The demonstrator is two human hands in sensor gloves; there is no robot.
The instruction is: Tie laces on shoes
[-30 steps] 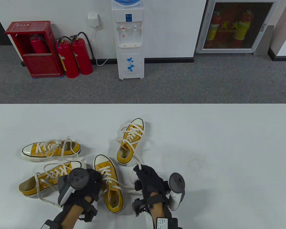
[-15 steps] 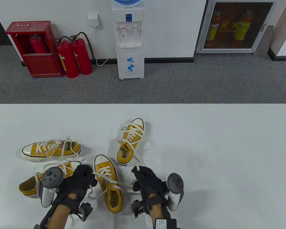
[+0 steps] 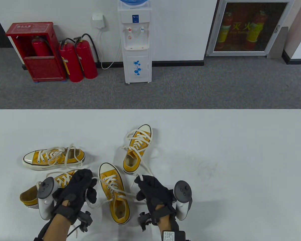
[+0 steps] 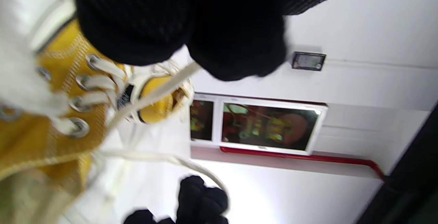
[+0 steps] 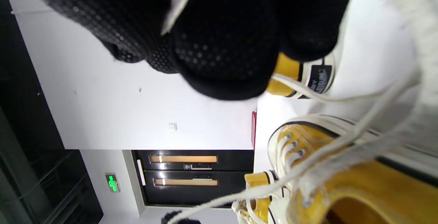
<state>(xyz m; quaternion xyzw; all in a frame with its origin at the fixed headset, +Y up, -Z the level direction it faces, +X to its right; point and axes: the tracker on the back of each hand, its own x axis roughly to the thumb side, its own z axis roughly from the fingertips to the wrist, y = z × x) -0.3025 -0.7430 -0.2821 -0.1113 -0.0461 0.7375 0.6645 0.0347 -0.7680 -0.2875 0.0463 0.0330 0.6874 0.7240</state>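
Note:
A yellow sneaker [image 3: 114, 198] with white laces stands near the table's front edge, toe pointing away. My left hand [image 3: 88, 179] is just left of its toe and pinches one lace end [image 3: 97, 178], which runs taut to the eyelets. My right hand [image 3: 140, 181] is to the shoe's right and grips the other lace end [image 3: 130, 193], which crosses the tongue. In the left wrist view the lace [image 4: 160, 89] leaves my gloved fingers [image 4: 236, 49] above the shoe [image 4: 41, 138]. The right wrist view has a lace [image 5: 181, 1] across my fingers [image 5: 226, 56].
Three more yellow sneakers lie close by: one [image 3: 138, 149] behind the right hand, one [image 3: 54, 157] on its side at the left, one [image 3: 30, 195] partly under my left hand. Their loose laces trail over the white table [image 3: 228, 155].
My left hand has swung from above the near shoe out to its left, drawing a lace end taut. My right hand has shifted slightly left, still holding its lace.

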